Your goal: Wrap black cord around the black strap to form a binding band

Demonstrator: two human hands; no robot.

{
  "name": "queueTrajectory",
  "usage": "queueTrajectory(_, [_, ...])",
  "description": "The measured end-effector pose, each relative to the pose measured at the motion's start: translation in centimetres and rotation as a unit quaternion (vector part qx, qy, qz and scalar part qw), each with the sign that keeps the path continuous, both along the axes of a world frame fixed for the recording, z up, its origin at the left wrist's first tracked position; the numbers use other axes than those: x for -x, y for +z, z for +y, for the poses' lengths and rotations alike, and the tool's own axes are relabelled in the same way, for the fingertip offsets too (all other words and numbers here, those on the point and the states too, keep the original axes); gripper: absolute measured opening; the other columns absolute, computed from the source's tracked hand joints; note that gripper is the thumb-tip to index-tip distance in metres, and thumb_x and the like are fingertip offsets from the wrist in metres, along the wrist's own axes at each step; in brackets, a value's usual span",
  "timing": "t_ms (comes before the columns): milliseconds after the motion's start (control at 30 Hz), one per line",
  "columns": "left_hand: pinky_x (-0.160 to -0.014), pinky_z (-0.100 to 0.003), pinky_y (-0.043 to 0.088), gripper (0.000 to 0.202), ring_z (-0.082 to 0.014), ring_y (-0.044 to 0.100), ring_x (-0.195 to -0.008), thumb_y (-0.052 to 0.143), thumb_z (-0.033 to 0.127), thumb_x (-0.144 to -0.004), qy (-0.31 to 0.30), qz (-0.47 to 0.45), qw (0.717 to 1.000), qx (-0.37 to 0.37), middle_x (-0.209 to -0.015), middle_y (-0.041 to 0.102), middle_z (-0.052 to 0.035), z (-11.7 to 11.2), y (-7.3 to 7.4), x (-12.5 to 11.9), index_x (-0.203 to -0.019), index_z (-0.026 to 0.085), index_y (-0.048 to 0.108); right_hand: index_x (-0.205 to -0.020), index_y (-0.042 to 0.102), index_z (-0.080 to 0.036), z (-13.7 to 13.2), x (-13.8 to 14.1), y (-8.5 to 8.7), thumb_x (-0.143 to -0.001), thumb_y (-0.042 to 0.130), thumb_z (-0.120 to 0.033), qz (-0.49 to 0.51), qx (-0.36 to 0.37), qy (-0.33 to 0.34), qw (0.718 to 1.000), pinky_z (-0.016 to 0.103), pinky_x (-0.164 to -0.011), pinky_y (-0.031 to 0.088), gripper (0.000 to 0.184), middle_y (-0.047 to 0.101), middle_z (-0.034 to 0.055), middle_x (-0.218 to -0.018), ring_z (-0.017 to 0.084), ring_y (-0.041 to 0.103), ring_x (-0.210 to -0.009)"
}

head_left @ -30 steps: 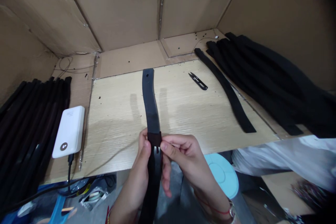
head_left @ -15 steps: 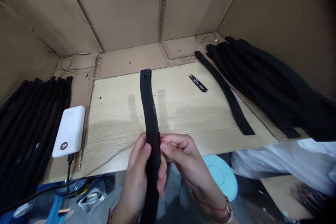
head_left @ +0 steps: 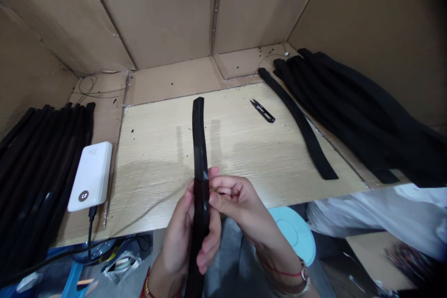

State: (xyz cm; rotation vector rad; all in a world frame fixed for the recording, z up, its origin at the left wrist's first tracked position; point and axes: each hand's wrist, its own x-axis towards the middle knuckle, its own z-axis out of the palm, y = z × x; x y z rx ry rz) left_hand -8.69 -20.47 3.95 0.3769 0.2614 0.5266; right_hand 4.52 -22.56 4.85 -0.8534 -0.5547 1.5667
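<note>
**One black strap (head_left: 199,149) held upright**

My left hand (head_left: 178,242) is closed around the lower part of the strap: the thumb lies along its left edge and the fingers (head_left: 209,247) curl round to its right side. My right hand (head_left: 233,200) is partly closed, with the thumb and curled fingers pinching the right edge just above the left hand. The strap stands nearly vertical between both hands, its upper end, with a small hole, rising over the wooden board (head_left: 157,181), and its tail hanging below my hands.

On the board, thread snips (head_left: 262,111) and a single strap (head_left: 303,125) lie to the right. Bundled black straps (head_left: 349,111) lie further right, with a second bundle (head_left: 45,167) at left, beside a white power bank (head_left: 90,177). Cardboard walls (head_left: 146,18) surround the bench.
</note>
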Motion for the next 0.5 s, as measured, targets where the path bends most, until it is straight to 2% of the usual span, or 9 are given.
queueTrajectory(100, [-0.034,-0.012,0.041,0.058,-0.0059,0.045,-0.032,0.015,0.057,-0.099,-0.005,0.004,0.999,-0.038,-0.062,0.063,0.0001,0.2,0.5,-0.2,-0.152,0.041,-0.003,-0.09,0.069,-0.01,0.2,-0.3,0.6,-0.071,0.083,-0.026,-0.006,0.016,0.031,0.999,0.012,-0.049,0.047,0.028,0.064,0.0011,-0.061,0.007,0.06,-0.05])
queueTrajectory(167, [-0.032,-0.012,0.039,0.062,-0.006,0.045,-0.031,0.017,0.059,-0.098,-0.014,0.009,0.997,-0.071,-0.068,0.066,-0.0024,0.5,1.0,-0.6,-0.151,0.039,-0.01,-0.09,0.067,-0.01,0.5,-0.5,1.4,-0.075,0.08,-0.033,-0.027,0.011,0.052,0.998,0.014,-0.043,0.046,0.031,0.062,0.0018,-0.057,0.01,0.06,-0.045])
queueTrajectory(233, [-0.029,-0.012,0.035,0.069,-0.0069,0.042,-0.028,0.024,0.061,-0.097,-0.045,0.039,0.994,-0.097,-0.063,0.064,-0.002,1.3,1.8,-1.1,-0.151,0.028,-0.003,-0.083,0.063,-0.01,1.1,-0.8,2.5,-0.079,0.076,-0.04,-0.052,0.005,0.056,0.997,0.015,-0.04,0.044,0.033,0.06,0.002,-0.053,0.012,0.059,-0.042])
queueTrajectory(267, [-0.027,-0.014,0.033,0.072,-0.0081,0.04,-0.026,0.026,0.063,-0.096,-0.066,0.068,0.99,-0.107,-0.056,0.06,0.0001,1.9,2.4,-1.4,-0.15,0.021,0.005,-0.079,0.061,-0.01,1.6,-1.0,3.2,-0.081,0.074,-0.043,-0.063,0.003,0.057,0.996,0.015,-0.038,0.043,0.036,0.06,0.0021,-0.053,0.012,0.059,-0.04])
queueTrajectory(333, [-0.026,-0.015,0.031,0.069,-0.009,0.037,-0.026,0.034,0.068,-0.092,-0.05,0.153,0.977,-0.136,-0.048,0.052,0.0046,3.3,3.8,-2.1,-0.138,0.016,0.024,-0.073,0.057,-0.011,3.0,-1.4,4.5,-0.083,0.071,-0.045,-0.094,-0.01,0.06,0.994,0.013,-0.034,0.039,0.038,0.059,0.0016,-0.052,0.011,0.056,-0.036])
queueTrajectory(400, [-0.029,-0.015,0.035,0.059,-0.0089,0.043,-0.031,0.042,0.069,-0.088,0.017,0.237,0.954,-0.183,-0.053,0.056,0.0024,5.2,5.4,-2.9,-0.117,0.018,0.037,-0.068,0.053,-0.011,4.8,-2.0,5.6,-0.084,0.07,-0.041,-0.145,-0.045,0.056,0.987,0.013,-0.034,0.039,0.038,0.057,0.0011,-0.049,0.01,0.055,-0.035])
queueTrajectory(467, [-0.037,-0.016,0.044,0.039,-0.009,0.049,-0.04,0.054,0.055,-0.089,0.11,0.252,0.936,-0.219,-0.058,0.057,0.0019,7.2,6.8,-3.9,-0.098,0.019,0.041,-0.063,0.051,-0.011,6.9,-2.7,6.4,-0.084,0.069,-0.038,-0.181,-0.076,0.053,0.979,0.016,-0.036,0.044,0.038,0.054,-0.0002,-0.046,0.012,0.056,-0.037])
queueTrajectory(500, [-0.043,-0.018,0.048,0.031,-0.0087,0.05,-0.044,0.053,0.047,-0.091,0.137,0.243,0.936,-0.217,-0.058,0.056,0.0023,8.2,7.2,-4.4,-0.096,0.019,0.043,-0.065,0.052,-0.011,8.0,-3.0,6.6,-0.082,0.071,-0.037,-0.186,-0.087,0.051,0.977,0.017,-0.036,0.045,0.036,0.054,-0.0007,-0.046,0.012,0.056,-0.037])
